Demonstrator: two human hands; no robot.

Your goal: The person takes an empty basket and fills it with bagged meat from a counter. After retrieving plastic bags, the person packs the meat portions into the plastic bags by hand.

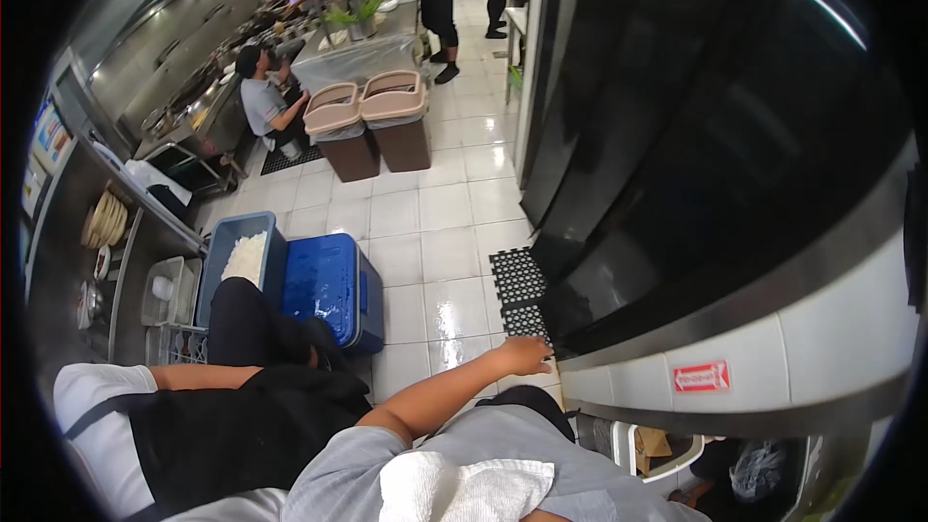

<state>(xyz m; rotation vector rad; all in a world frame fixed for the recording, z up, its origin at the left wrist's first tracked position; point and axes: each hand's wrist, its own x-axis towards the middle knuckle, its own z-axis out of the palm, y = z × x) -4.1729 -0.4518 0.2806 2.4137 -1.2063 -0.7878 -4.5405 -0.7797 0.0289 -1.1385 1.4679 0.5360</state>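
My left hand [527, 356] reaches forward and to the right on a bare forearm from my grey shirt [464, 464]. Its fingers point down, loosely apart, beside the white tiled ledge under a dark glossy panel [677, 155]. I see nothing held in it. Whether the fingertips touch the ledge, I cannot tell. A white towel [454, 483] lies across the front of my shirt. A bit of bare skin shows under the towel at the bottom edge, but my right hand is out of sight.
On my left a co-worker in a black apron [251, 435] sits by a blue cooler [324, 280] and a blue-grey tub [211, 242]. Two brown bins [394, 140] stand ahead, near a crouching person [266, 101]. Black perforated mats [519, 275] lie along the right.
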